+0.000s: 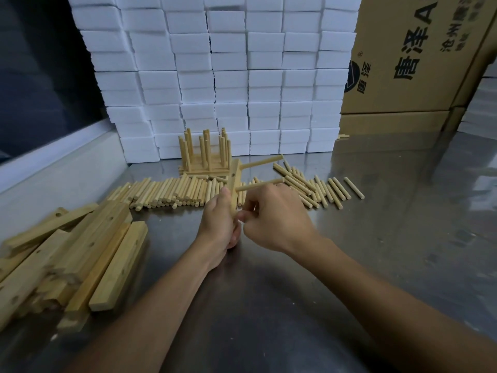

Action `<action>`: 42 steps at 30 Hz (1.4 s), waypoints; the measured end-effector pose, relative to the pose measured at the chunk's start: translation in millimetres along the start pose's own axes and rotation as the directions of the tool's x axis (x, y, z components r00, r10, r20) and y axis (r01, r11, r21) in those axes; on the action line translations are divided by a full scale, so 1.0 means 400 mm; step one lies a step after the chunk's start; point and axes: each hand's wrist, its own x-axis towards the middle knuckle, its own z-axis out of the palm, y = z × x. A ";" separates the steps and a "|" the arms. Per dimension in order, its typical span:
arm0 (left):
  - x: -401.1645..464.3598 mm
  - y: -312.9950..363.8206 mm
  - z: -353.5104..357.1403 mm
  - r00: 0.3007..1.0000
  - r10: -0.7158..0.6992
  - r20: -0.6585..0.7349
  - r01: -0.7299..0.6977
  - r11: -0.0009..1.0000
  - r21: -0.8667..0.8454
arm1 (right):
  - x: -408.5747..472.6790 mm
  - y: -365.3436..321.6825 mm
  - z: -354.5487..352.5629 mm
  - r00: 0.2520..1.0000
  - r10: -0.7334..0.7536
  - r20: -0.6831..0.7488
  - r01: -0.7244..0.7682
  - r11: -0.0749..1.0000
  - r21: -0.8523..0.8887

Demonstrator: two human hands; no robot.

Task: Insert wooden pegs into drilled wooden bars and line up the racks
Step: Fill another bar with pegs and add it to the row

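Note:
My left hand [219, 222] grips a drilled wooden bar [234, 179], held on end above the steel table. Two pegs stick out of the bar to the right: an upper peg [262, 161] and a lower peg [258, 185]. My right hand [271, 219] pinches a third peg at the bar's lower part; the fingers hide most of that peg. Loose pegs [172, 192] lie in a long row behind my hands, with more pegs [312, 188] at the right. Finished racks [205, 154] with upright pegs stand side by side at the back.
A heap of undrilled-looking and drilled bars [80, 254] lies at the left on the steel table [376, 251]. White foam blocks [228, 76] form a wall behind. Cardboard boxes [408, 63] stand at the back right. A pale ledge [53, 157] runs along the left.

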 end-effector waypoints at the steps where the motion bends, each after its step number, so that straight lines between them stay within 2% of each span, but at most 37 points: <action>1: -0.001 0.001 0.001 1.000 -0.004 -0.009 0.004 1.000 -0.003 | 0.001 0.000 0.003 0.999 0.054 0.001 -0.054 0.998 0.031; 4: 0.001 0.001 0.008 0.999 -0.001 -0.037 0.002 1.000 0.008 | 0.007 0.006 0.008 0.979 0.202 0.025 -0.204 0.972 0.120; 6: 0.003 -0.002 0.010 0.999 0.003 -0.045 -0.002 1.000 0.015 | 0.007 0.009 0.012 0.967 0.250 0.046 -0.254 0.955 0.157; 12: 0.002 -0.010 0.011 0.997 0.016 -0.069 -0.013 0.999 0.036 | 0.003 0.007 0.003 0.973 0.227 0.040 -0.230 0.968 0.102; 15: 0.000 -0.013 0.014 0.995 0.028 -0.093 -0.024 0.999 0.047 | 0.002 0.014 -0.010 0.977 0.213 0.029 -0.213 0.977 0.015; 18: 0.003 -0.012 0.017 0.994 0.032 -0.103 -0.032 0.999 0.004 | 0.007 0.032 -0.025 0.976 0.216 -0.035 -0.218 0.973 -0.079; 20: 0.002 -0.008 0.014 0.995 0.013 -0.104 -0.018 0.999 -0.040 | 0.011 0.048 -0.032 0.967 0.231 -0.104 -0.239 0.969 -0.068; 23: -0.001 0.002 0.009 0.997 -0.008 -0.080 -0.003 0.990 -0.138 | 0.009 0.065 -0.029 0.934 0.304 -0.185 -0.296 0.953 0.070; 25: -0.003 0.009 0.007 0.999 -0.011 -0.048 0.002 0.984 -0.180 | 0.007 0.068 -0.023 0.892 0.427 -0.147 -0.376 0.883 0.281; 27: -0.006 0.014 0.007 1.000 -0.007 -0.016 0.004 0.981 -0.196 | 0.009 0.070 -0.014 0.864 0.503 0.027 -0.458 0.763 0.456; 29: -0.007 0.017 0.005 1.000 -0.007 -0.011 0.005 0.976 -0.218 | 0.008 0.065 -0.001 0.850 0.476 0.224 -0.519 0.686 0.510; 31: -0.008 0.018 0.005 1.000 -0.012 -0.014 0.008 0.973 -0.229 | 0.002 0.059 0.015 0.852 0.421 0.310 -0.522 0.642 0.561; 35: -0.009 0.015 0.005 1.000 0.004 0.004 -0.003 0.977 -0.213 | -0.007 0.064 0.024 0.873 0.411 0.262 -0.469 0.564 0.679; 39: -0.009 0.018 0.006 1.000 -0.009 0.024 0.013 0.978 -0.209 | -0.004 0.079 0.024 0.882 0.415 0.224 -0.446 0.582 0.680; 42: -0.006 0.020 0.004 0.999 -0.029 -0.014 0.026 0.977 -0.214 | 0.002 0.094 0.024 0.881 0.439 0.180 -0.440 0.614 0.655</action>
